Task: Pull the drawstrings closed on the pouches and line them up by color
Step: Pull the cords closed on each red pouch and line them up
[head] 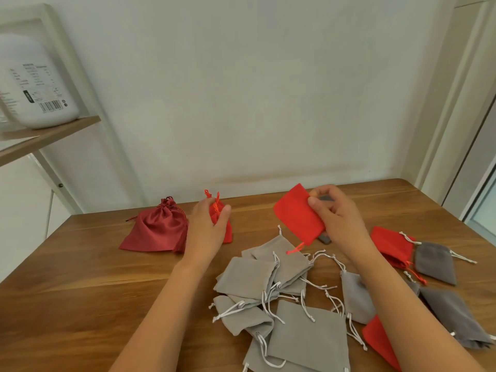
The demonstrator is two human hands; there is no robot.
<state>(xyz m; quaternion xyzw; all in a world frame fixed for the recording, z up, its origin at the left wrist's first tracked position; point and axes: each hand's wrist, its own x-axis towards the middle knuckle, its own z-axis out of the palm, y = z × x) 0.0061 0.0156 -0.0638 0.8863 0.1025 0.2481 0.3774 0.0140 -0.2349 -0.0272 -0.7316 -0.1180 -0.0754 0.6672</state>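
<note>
While the left hand (208, 226) curls round a cinched red pouch (225, 230) standing on the table (80, 291) just beside a dark red satin pouch (158, 229), the right hand (335, 213) pinches a flat red pouch (296, 214) clear of the table. Light grey pouches (257, 280) lie heaped between the forearms, drawstrings loose; a dark grey pouch (434, 261) lies at the right.

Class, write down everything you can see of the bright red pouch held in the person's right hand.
The red pouch is a flat, rectangular bag of matte, velvet-like cloth. It is held tilted above the table, its mouth end lowest and ungathered, an orange-red drawstring dangling from it. The right hand pinches its right edge; nothing else appears to touch it.
</note>
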